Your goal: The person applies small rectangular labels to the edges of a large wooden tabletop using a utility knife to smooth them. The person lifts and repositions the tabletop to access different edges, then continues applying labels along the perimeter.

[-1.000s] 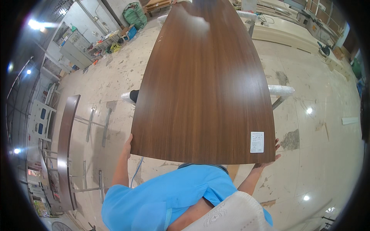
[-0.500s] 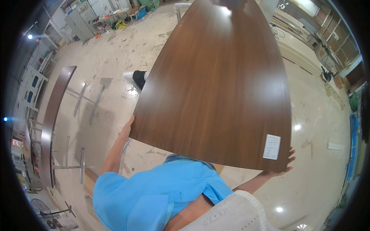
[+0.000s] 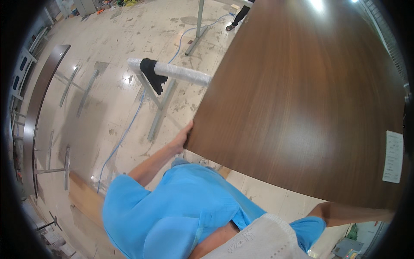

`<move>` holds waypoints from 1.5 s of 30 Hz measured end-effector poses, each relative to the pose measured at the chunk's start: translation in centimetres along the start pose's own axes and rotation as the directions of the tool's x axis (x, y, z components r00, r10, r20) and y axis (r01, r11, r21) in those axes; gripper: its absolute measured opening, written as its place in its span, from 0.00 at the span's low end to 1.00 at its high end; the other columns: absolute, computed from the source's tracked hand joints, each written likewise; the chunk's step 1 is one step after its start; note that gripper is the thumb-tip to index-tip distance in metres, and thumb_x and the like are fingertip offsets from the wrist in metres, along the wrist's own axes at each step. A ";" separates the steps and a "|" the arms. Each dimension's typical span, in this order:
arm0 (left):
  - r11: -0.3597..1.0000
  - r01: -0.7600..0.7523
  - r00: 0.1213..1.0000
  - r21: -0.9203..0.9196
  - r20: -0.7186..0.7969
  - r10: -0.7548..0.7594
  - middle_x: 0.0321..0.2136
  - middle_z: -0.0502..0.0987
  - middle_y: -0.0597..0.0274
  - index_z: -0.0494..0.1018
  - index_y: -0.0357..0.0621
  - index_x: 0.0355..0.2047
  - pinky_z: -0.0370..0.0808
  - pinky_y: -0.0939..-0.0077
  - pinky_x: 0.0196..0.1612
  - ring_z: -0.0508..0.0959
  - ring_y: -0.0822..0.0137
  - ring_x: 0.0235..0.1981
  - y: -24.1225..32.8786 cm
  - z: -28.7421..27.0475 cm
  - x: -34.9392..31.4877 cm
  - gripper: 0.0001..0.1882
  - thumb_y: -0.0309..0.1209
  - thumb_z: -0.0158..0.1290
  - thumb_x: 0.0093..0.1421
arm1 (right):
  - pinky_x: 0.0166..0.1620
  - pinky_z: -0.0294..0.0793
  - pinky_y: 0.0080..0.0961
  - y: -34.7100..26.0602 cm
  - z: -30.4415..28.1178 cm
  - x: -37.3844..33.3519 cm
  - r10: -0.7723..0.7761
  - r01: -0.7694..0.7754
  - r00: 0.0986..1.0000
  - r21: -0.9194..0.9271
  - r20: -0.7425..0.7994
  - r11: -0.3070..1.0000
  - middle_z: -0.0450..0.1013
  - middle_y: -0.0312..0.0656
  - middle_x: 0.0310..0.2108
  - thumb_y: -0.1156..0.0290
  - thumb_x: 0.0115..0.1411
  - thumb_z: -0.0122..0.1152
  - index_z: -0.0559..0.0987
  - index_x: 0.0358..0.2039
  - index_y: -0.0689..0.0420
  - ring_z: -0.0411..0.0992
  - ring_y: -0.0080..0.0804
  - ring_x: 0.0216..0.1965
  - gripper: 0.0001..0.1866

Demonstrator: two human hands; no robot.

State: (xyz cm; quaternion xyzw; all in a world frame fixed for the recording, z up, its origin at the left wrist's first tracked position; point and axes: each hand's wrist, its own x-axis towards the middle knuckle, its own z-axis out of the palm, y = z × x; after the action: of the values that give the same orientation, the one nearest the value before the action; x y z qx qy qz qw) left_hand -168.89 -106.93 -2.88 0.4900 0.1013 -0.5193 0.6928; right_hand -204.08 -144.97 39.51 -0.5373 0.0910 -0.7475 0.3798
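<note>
A large brown wood-grain panel (image 3: 293,103) spans the middle and right, its near edge just in front of my body. My left hand (image 3: 184,137) grips its near left corner, thumb side at the edge, the other fingers out of sight beneath. My right arm reaches to the panel's near right corner, where my right hand (image 3: 386,214) supports it from below; its fingers are hidden by the panel and the dark rim. A white printed label (image 3: 393,157) is stuck on the panel near that corner. Beyond my left hand, a plastic-wrapped rack bar (image 3: 183,73) meets the panel's left edge.
A black cloth (image 3: 153,74) hangs over the rack's bar. A blue hose (image 3: 125,140) trails across the floor. Another long brown panel (image 3: 36,112) lies on metal stands at the left. Another person's dark-clad leg (image 3: 240,18) shows beyond the panel. A wooden board (image 3: 86,199) lies lower left.
The panel has swung to the right in view, with both my hands still at its near corners. More of the wrapped rack, the hose and another person's leg have come into view.
</note>
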 end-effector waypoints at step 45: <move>-0.525 -0.809 -0.510 0.266 0.127 0.851 0.46 0.79 0.43 0.74 0.33 0.52 0.83 0.73 0.46 0.85 0.64 0.43 35.5 17.0 -33.7 0.26 0.47 0.51 0.69 | 0.69 0.65 0.50 21.1 12.7 -58.2 0.598 -0.764 -0.514 -0.013 0.615 -0.645 0.64 0.54 0.69 0.25 0.65 0.41 0.66 0.67 0.65 0.65 0.46 0.69 0.52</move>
State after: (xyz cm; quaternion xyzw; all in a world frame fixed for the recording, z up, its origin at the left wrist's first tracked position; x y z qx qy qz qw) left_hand -160.89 -100.05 47.83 0.4517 -0.3784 0.3799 0.7131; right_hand -175.29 -117.46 -9.61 -0.1303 0.2247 0.0796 0.9624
